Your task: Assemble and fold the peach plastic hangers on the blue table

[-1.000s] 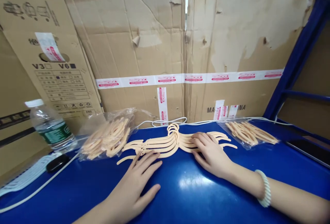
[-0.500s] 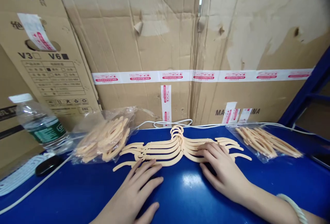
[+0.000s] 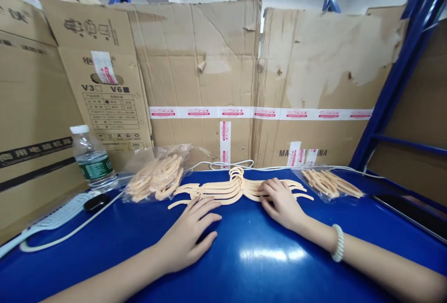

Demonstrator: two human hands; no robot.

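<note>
Several cream-coloured clothes hangers [image 3: 223,196] lie overlapped on the blue tabletop [image 3: 244,275], their hooks bunched together at the back. My left hand [image 3: 192,228] rests palm down at the near left edge of the hangers, fingers spread, with the fingertips on the nearest one. My right hand [image 3: 279,203] lies over the right arms of the hangers, its fingers loosely bent and apart and partly covering them. Neither hand is wrapped around a hanger. A pale coiled band [image 3: 338,243] circles my right wrist.
Clear plastic bags of hanger parts lie to the left [image 3: 157,177] and right [image 3: 330,183]. At left stand a water bottle [image 3: 92,161], a black oval object [image 3: 97,203] and a pale slatted item [image 3: 63,212]. A phone [image 3: 412,214] lies right. Cardboard [image 3: 202,84] walls the back, with a white cable [image 3: 303,168] along it.
The camera view has tilted up and drawn back, so more cardboard, ceiling and forearm show. Both hands stay at about the same places on the hangers.
</note>
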